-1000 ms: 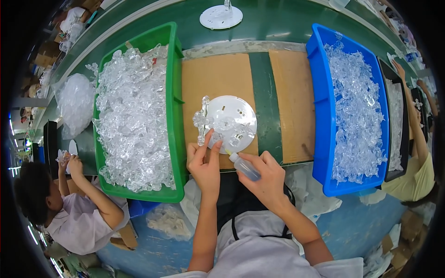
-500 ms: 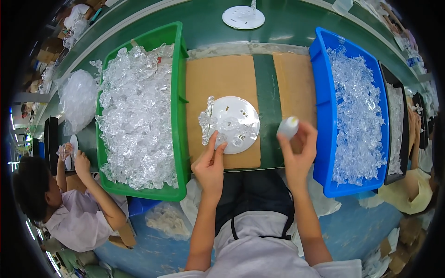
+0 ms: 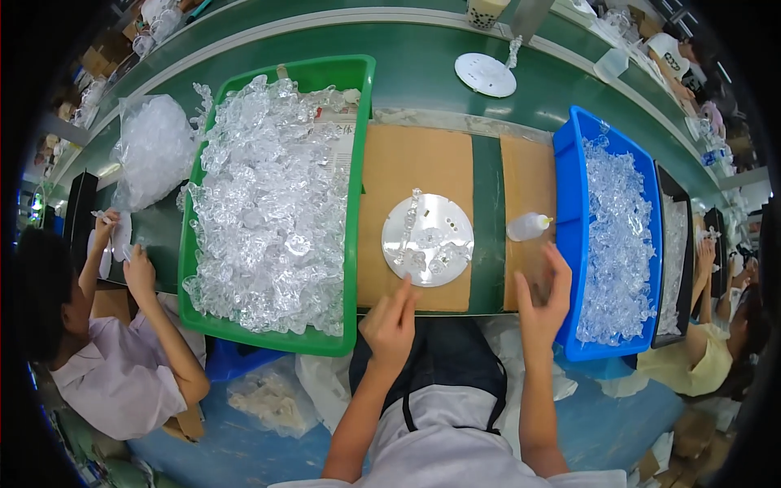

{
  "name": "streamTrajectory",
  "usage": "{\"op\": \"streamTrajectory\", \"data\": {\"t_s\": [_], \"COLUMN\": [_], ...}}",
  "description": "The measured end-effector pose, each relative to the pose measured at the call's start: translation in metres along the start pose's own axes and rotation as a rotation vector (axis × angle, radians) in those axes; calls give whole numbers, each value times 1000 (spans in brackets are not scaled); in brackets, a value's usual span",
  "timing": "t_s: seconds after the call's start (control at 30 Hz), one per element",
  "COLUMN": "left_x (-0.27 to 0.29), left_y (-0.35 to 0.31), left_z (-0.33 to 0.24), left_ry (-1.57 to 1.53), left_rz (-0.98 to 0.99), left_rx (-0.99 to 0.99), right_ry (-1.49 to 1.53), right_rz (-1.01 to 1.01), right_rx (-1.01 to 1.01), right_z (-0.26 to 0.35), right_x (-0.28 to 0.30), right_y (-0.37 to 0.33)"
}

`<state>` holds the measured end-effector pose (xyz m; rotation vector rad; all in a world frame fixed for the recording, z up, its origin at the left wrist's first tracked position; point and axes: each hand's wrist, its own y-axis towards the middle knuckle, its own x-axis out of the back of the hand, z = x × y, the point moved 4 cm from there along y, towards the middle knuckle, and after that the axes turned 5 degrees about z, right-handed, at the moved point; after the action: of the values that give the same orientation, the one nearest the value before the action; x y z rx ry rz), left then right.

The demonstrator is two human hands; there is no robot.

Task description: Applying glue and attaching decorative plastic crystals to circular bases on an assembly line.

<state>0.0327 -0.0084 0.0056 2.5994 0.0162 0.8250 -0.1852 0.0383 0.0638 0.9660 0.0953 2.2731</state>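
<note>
A white round plate [image 3: 396, 236] with small slots lies on the cardboard before me. Clear plastic pieces [image 3: 444, 257] rest on it, one long piece standing out past its far edge. My left hand [image 3: 389, 327] is at the plate's near edge, its thumb and index finger pressed together by a clear piece; what they grip, if anything, is hidden. A small white squeeze bottle [image 3: 527, 227] with a yellowish tip lies on its side on the right-hand cardboard. Just nearer than the bottle, my right hand [image 3: 543, 299] is open and empty, thumb and fingers apart.
A green bin [image 3: 355, 244] heaped with clear plastic parts stands left, a blue bin [image 3: 573, 268] of similar parts right. Farther back sits another white plate [image 3: 486, 75] with a clear upright piece. A plastic bag [image 3: 154, 150] is beyond the green bin. Co-workers sit on both sides.
My right hand has let go of the squeeze bottle, which now lies on the cardboard. The clear pieces sit farther onto the plate. The whole view has shifted.
</note>
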Motion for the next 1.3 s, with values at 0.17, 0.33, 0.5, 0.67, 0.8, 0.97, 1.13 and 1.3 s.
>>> {"op": "streamTrajectory", "data": {"t_s": [0.17, 0.33, 0.5, 0.67, 0.8, 0.97, 1.13, 1.3], "left_x": [1, -5, -3, -8, -8, -13, -3, -11], "left_y": [-17, -9, -17, -23, -22, -33, -29, -27], "left_z": [3, 3, 17, 24, 27, 31, 26, 26], "left_ry": [234, 199, 85, 90, 136, 240, 359, 327], "left_rz": [-55, -35, 60, 45, 54, 27, 2, 18], "left_rx": [-255, -233, -231, -280, -273, -260, -296, -315], "right_ry": [-31, -207, -459, -554, -663, -847, -931, -923], "right_rz": [445, 588, 767, 657, 1001, 799, 84, 326], "right_rx": [158, 365, 331, 1073, 1226, 851, 187, -200], "right_z": [97, 83, 107, 133, 118, 88, 22, -97], "right_x": [-24, -77, -69, -80, -110, -150, -91, -35], "right_y": [12, 28, 44, 84, 140, 300, 419, 441]}}
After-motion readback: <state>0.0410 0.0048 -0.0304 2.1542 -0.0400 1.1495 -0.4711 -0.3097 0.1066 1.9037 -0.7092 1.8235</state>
